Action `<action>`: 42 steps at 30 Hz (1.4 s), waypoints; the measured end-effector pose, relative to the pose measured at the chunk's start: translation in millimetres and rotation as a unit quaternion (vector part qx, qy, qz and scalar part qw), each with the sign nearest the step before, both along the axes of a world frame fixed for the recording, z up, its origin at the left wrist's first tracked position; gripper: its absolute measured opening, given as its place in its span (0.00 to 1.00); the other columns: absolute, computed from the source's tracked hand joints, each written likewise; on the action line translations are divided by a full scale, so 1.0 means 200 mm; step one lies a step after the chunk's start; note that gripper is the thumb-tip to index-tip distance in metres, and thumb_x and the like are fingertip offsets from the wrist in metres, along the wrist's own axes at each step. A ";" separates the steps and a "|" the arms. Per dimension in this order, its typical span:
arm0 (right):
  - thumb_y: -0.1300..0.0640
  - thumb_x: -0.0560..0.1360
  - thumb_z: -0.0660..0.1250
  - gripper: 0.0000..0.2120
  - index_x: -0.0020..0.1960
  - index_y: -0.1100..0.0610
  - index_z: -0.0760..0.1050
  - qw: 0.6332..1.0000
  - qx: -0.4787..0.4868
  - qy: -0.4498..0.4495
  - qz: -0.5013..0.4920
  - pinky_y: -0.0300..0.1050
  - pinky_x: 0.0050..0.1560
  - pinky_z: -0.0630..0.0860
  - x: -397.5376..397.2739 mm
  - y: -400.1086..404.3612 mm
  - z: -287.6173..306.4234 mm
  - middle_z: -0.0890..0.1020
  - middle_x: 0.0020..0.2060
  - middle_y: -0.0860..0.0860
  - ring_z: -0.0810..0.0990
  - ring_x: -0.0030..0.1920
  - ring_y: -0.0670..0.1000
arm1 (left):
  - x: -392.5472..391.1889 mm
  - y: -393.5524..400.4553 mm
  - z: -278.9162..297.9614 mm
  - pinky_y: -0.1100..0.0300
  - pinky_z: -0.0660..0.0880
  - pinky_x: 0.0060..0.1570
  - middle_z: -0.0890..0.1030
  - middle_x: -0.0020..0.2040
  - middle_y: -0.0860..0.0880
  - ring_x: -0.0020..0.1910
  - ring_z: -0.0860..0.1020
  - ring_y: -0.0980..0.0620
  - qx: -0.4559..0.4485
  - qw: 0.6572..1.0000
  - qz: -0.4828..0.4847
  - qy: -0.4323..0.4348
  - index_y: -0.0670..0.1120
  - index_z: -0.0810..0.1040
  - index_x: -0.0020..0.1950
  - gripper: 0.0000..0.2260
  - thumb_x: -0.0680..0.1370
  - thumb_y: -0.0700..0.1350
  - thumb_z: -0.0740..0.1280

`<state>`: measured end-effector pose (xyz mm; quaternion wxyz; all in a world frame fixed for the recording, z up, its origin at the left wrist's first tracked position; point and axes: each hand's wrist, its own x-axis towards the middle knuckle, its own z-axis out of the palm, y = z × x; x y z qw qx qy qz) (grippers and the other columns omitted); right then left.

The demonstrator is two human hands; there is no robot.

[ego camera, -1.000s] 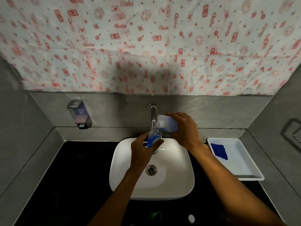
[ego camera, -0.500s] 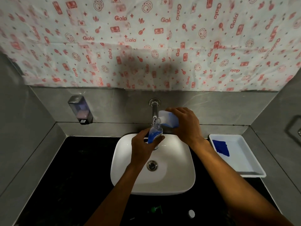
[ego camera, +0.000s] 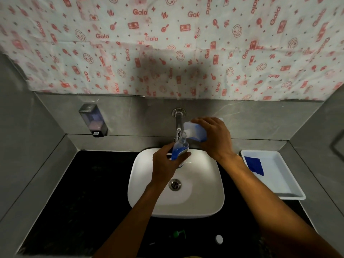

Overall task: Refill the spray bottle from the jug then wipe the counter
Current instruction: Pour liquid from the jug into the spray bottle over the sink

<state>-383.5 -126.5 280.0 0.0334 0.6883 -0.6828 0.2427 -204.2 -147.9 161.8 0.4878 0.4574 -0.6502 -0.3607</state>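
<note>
Right at the middle of the frame, the left hand (ego camera: 165, 162) wraps its fingers round the spray bottle (ego camera: 179, 148), part full of blue liquid, over the white basin (ego camera: 201, 200). Just above, the right hand (ego camera: 214, 138) grips the tilted jug (ego camera: 195, 131), its spout at the bottle's open neck. Out right, a blue cloth (ego camera: 254, 164) lies in a white tray (ego camera: 284, 185) on the dark surface (ego camera: 89, 192).

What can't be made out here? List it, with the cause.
- Spray bottle, head view: lower body hidden by the left hand; fill level unclear.
- Jug: rear covered by the right hand.
- Green object and white cap on the counter: too dark and small to identify.
</note>
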 end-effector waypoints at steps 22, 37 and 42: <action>0.48 0.69 0.84 0.32 0.70 0.53 0.79 0.998 -0.033 0.043 0.006 0.59 0.72 0.75 -0.02 -0.04 -0.03 0.81 0.68 0.55 0.78 0.69 0.60 | 0.01 0.00 0.01 0.75 0.78 0.48 0.85 0.51 0.56 0.47 0.83 0.62 -0.005 1.000 -0.001 -0.004 0.45 0.84 0.61 0.21 0.71 0.51 0.81; 0.46 0.71 0.82 0.33 0.73 0.51 0.77 0.998 -0.012 0.064 -0.004 0.58 0.76 0.70 -0.01 -0.04 -0.01 0.79 0.72 0.52 0.75 0.72 0.58 | 0.00 0.01 0.03 0.68 0.81 0.51 0.88 0.54 0.48 0.49 0.84 0.55 -0.002 1.000 0.004 -0.013 0.44 0.84 0.62 0.21 0.73 0.49 0.81; 0.45 0.71 0.81 0.33 0.73 0.50 0.76 0.998 -0.007 0.064 -0.007 0.58 0.76 0.70 -0.02 -0.03 -0.02 0.78 0.72 0.52 0.74 0.73 0.57 | -0.01 0.01 0.02 0.70 0.81 0.51 0.88 0.56 0.47 0.50 0.84 0.55 0.000 1.000 0.002 -0.018 0.44 0.83 0.64 0.22 0.73 0.50 0.80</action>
